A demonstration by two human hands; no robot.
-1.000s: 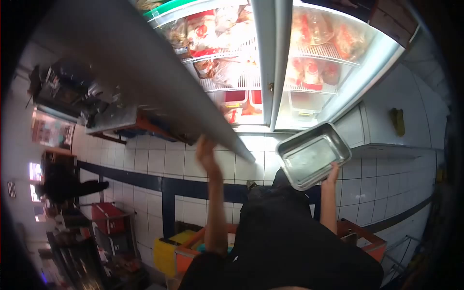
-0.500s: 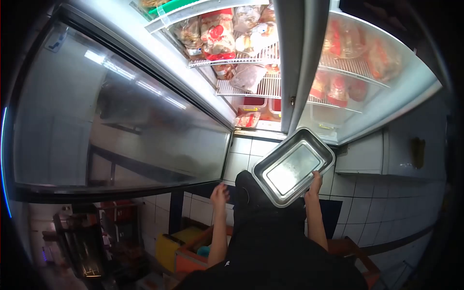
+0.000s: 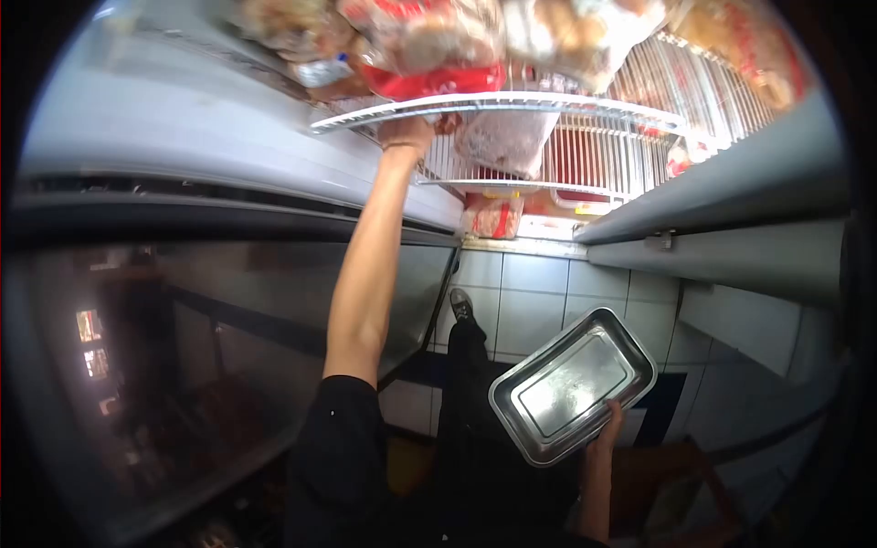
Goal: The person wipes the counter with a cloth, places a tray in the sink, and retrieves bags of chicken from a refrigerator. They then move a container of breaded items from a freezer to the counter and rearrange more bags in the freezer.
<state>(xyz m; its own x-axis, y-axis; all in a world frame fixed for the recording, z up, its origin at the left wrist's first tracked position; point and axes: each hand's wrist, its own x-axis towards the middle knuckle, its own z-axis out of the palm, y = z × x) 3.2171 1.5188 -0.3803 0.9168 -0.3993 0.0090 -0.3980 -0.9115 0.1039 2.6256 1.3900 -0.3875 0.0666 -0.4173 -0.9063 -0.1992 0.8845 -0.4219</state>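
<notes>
My right hand [image 3: 605, 440] grips the near right edge of a rectangular stainless steel tray [image 3: 574, 384], with the thumb over the rim. Nothing lies in the tray, which is held tilted above the floor. My left hand [image 3: 407, 135] is inside the fridge, reaching under the upper wire shelf [image 3: 512, 100] at its left end. Its fingers are mostly hidden by the shelf edge, close to a small brownish packet [image 3: 445, 123]. Right of it on the lower shelf lies a frosty clear bag [image 3: 508, 142] of pale food.
Bagged food with a red label [image 3: 429, 46] fills the upper shelf. A red-marked packet [image 3: 493, 217] sits at the fridge bottom. The glass door [image 3: 183, 365] stands swung wide at left, a grey door post [image 3: 731, 196] at right. White tiles [image 3: 530, 283] cover the floor.
I have come closer to the fridge. My left hand has moved from beside my body up and forward into the shelves. My right hand still holds the tray.
</notes>
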